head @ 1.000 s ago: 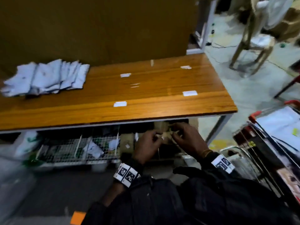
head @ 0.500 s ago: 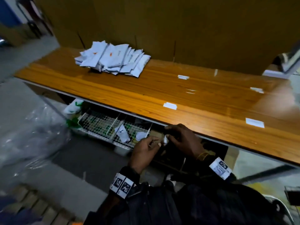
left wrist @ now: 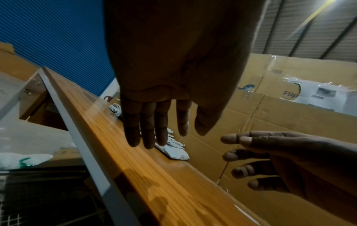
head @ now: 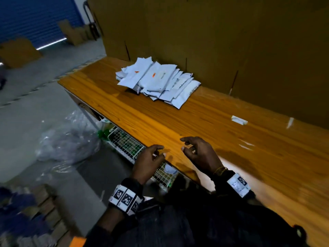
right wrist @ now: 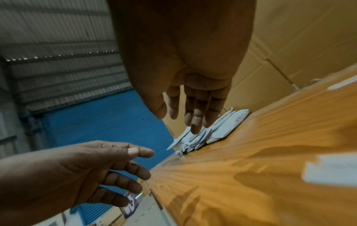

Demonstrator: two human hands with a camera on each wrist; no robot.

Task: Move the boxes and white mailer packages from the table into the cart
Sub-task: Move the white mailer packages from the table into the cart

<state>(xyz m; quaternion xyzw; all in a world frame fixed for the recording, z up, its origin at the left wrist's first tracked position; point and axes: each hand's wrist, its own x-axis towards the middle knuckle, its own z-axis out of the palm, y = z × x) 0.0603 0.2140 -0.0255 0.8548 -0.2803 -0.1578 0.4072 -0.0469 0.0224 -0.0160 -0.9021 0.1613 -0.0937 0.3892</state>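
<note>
1. Here, cardboard (head: 213, 41) stands as a tall brown wall along the back edge of the table, well beyond the fingers of both hands.
2. The table (head: 222, 148) is a long wooden top; its near edge runs just under the fingers, and shadows of the hands fall on it.
3. A blue shutter (head: 32, 18) fills the far left, well past the fingers of the left hand.
4. Clear plastic (head: 67, 139) lies crumpled on the floor, left of and below the left fingers.
5. A wire basket (head: 128, 147) sits under the table, directly beneath the left fingers.
6. The mailers (head: 156, 81), white and flat, lie in a loose overlapping heap on the table against the cardboard, well ahead of the fingers and touched by neither hand.
7. The left hand (head: 147, 164) hovers at the table's near edge, fingers (left wrist: 146, 134) loosely spread and holding nothing.
8. The right hand (head: 201, 154) hovers over the table just right of the left, apart from it, fingers (right wrist: 197, 113) relaxed, slightly bent, and empty.
9. White tape strips (head: 239, 120) stick to the table to the right of the right fingers.
</note>
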